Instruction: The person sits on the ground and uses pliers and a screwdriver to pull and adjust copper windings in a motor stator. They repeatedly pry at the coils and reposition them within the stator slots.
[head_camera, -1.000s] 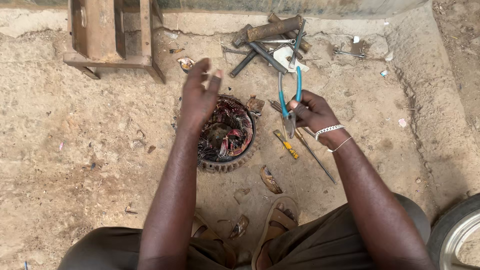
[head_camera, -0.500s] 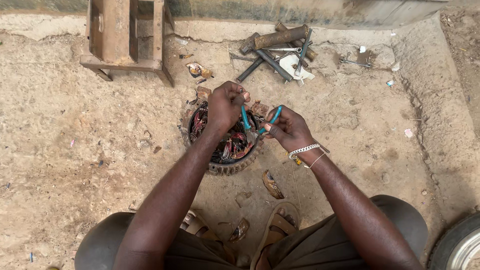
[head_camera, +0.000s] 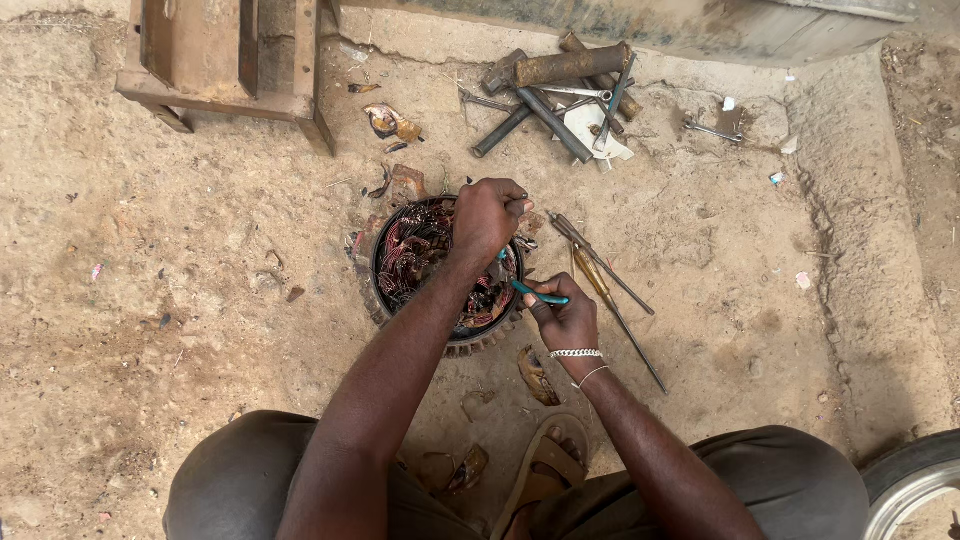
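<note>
A round motor stator (head_camera: 412, 262) with a dark toothed rim and tangled copper windings lies on the sandy ground. My left hand (head_camera: 487, 218) is closed over its right side, gripping the windings. My right hand (head_camera: 566, 317) holds blue-handled pliers (head_camera: 535, 293), their jaws pointing into the windings under my left hand. Right beside the stator lie a yellow-handled screwdriver (head_camera: 592, 275) and a long thin metal rod (head_camera: 620, 300).
A pile of metal bars, a hammer and wrenches (head_camera: 560, 95) lies beyond the stator. A wooden stool (head_camera: 225, 65) stands at the top left. A spanner (head_camera: 712, 129) lies to the right. My sandalled foot (head_camera: 545, 470) is near the stator; a tyre (head_camera: 915, 480) is at the bottom right.
My left hand has closed down onto the stator's windings. My right hand has brought the pliers from above the ground tools down to the stator's right edge.
</note>
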